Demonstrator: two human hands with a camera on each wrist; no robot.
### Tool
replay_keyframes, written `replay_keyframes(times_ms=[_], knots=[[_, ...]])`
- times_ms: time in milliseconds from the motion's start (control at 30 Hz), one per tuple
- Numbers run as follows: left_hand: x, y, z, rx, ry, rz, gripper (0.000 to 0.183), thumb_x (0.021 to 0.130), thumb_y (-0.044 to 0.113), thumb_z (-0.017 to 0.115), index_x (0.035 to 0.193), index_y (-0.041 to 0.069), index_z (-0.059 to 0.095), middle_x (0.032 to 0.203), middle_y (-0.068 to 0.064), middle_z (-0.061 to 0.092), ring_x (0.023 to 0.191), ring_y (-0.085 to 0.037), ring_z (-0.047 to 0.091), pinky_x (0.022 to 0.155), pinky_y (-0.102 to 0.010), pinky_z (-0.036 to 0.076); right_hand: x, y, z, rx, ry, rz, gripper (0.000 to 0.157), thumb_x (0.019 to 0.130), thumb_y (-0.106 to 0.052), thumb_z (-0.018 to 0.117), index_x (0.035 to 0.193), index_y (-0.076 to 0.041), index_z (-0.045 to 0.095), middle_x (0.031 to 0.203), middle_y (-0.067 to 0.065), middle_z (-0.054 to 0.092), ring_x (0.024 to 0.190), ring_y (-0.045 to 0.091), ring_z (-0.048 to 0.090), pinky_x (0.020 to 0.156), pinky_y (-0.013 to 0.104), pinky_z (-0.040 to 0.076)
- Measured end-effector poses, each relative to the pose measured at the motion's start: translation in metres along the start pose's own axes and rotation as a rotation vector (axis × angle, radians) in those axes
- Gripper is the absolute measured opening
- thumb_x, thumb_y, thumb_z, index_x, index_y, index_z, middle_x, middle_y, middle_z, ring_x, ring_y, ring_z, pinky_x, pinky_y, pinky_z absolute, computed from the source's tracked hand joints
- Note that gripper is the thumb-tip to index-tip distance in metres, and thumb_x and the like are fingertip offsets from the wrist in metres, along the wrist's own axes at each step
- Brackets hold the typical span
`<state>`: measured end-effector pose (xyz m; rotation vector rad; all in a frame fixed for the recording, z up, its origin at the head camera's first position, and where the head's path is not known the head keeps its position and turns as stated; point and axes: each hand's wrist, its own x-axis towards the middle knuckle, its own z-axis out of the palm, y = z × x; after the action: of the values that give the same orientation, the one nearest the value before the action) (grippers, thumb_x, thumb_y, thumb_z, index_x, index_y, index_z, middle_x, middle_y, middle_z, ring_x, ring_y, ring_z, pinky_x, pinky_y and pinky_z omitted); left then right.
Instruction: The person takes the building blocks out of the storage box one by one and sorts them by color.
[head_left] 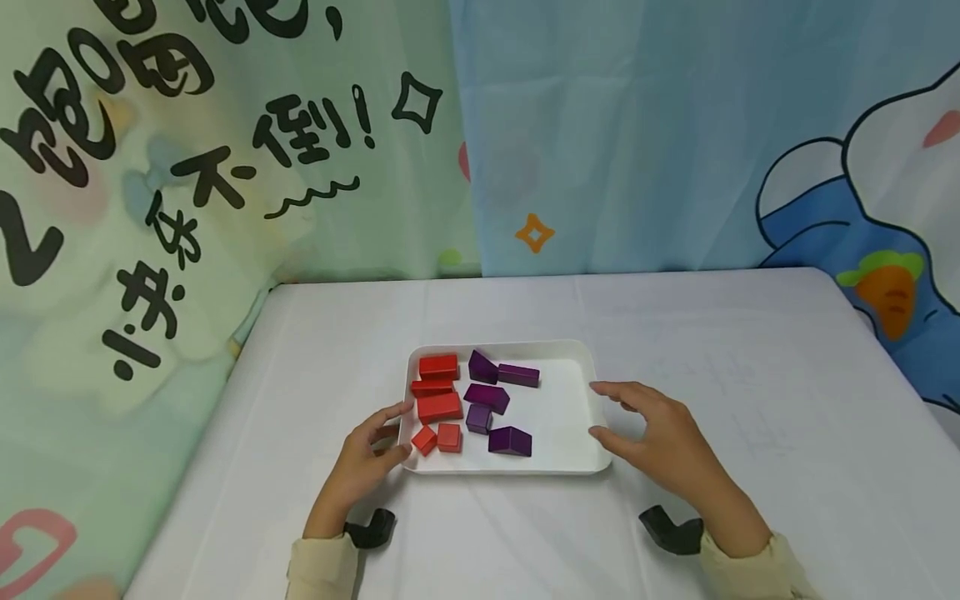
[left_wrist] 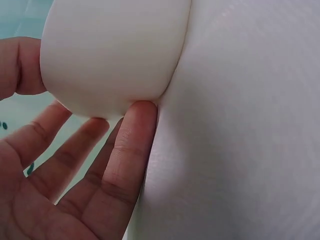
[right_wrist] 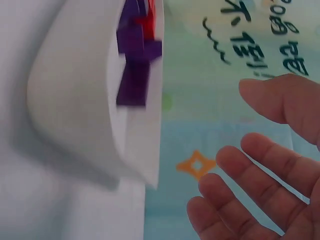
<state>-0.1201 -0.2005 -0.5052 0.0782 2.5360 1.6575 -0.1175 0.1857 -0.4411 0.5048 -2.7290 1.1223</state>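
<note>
A white rectangular tray (head_left: pixel 561 417) sits on the table, with several red blocks (head_left: pixel 439 407) at its left and several purple blocks (head_left: pixel 510 442) beside them. My left hand (head_left: pixel 367 454) grips the tray's left side. In the left wrist view its fingertips (left_wrist: pixel 140 112) touch the outer wall, while the thumb tip is hidden behind the rim. By the tray's right side is my right hand (head_left: pixel 660 433), thumb and fingers spread with nothing between them. The right wrist view shows a gap between those fingers (right_wrist: pixel 235 165) and the tray.
A white cloth (head_left: pixel 480 533) covers the table. Printed curtains (head_left: pixel 600 150) hang behind it and along the left. Black straps or mounts (head_left: pixel 675 533) stick out at both wrists, next to the pale sleeves.
</note>
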Motion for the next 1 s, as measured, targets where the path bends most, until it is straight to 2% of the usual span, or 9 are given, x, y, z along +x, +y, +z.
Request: replay_keyframes(times_ms=[133, 300, 633, 833, 933, 1000], knots=[[0.001, 0.001, -0.001, -0.022, -0.010, -0.010, 0.054, 0.096, -0.006, 0.069, 0.149, 0.000, 0.062, 0.157, -0.024, 0.056, 0.135, -0.052, 0.060, 0.103, -0.061, 0.056, 0.007, -0.009, 0.018, 0.069, -0.057, -0.021, 0.049, 0.086, -0.002, 0.089, 0.133, 0.002, 0.073, 0.128, 0.017, 0.075, 0.112, 0.041, 0.072, 0.093, 0.060, 0.060], [0.002, 0.002, -0.002, -0.058, -0.028, 0.004, 0.055, 0.096, -0.006, 0.070, 0.150, -0.001, 0.061, 0.158, -0.024, 0.055, 0.135, -0.052, 0.060, 0.103, -0.061, 0.057, 0.015, -0.017, 0.041, 0.137, -0.147, 0.005, 0.046, 0.089, -0.005, 0.087, 0.133, 0.002, 0.073, 0.130, 0.017, 0.075, 0.114, 0.043, 0.072, 0.096, 0.057, 0.060], [0.005, 0.003, 0.000, -0.079, -0.038, 0.014, 0.054, 0.097, -0.005, 0.069, 0.151, -0.001, 0.060, 0.159, -0.024, 0.054, 0.136, -0.051, 0.058, 0.105, -0.061, 0.056, 0.028, -0.022, 0.075, 0.176, -0.242, 0.026, 0.046, 0.085, -0.004, 0.091, 0.125, 0.005, 0.073, 0.123, 0.018, 0.076, 0.110, 0.037, 0.073, 0.096, 0.048, 0.061], [0.005, 0.000, -0.001, -0.085, -0.038, 0.013, 0.055, 0.097, -0.004, 0.070, 0.151, -0.001, 0.059, 0.159, -0.023, 0.054, 0.138, -0.052, 0.057, 0.107, -0.062, 0.053, 0.032, -0.021, 0.085, 0.110, -0.255, 0.054, 0.038, 0.079, -0.003, 0.094, 0.113, 0.000, 0.077, 0.107, 0.008, 0.077, 0.094, 0.021, 0.069, 0.087, 0.040, 0.060], [0.003, -0.003, -0.001, -0.082, -0.027, 0.007, 0.055, 0.097, -0.004, 0.070, 0.151, -0.001, 0.060, 0.159, -0.023, 0.054, 0.138, -0.053, 0.056, 0.107, -0.062, 0.053, 0.034, -0.021, 0.084, 0.109, -0.262, 0.037, 0.032, 0.081, -0.001, 0.092, 0.109, -0.002, 0.077, 0.102, 0.004, 0.075, 0.090, 0.017, 0.066, 0.082, 0.037, 0.059], [0.002, -0.005, -0.002, -0.084, -0.025, 0.001, 0.056, 0.097, -0.004, 0.069, 0.151, -0.001, 0.060, 0.159, -0.023, 0.054, 0.139, -0.053, 0.056, 0.108, -0.062, 0.053, 0.035, -0.021, 0.078, 0.121, -0.261, 0.022, 0.031, 0.082, -0.001, 0.091, 0.110, -0.001, 0.077, 0.105, 0.005, 0.076, 0.091, 0.019, 0.068, 0.084, 0.037, 0.061]])
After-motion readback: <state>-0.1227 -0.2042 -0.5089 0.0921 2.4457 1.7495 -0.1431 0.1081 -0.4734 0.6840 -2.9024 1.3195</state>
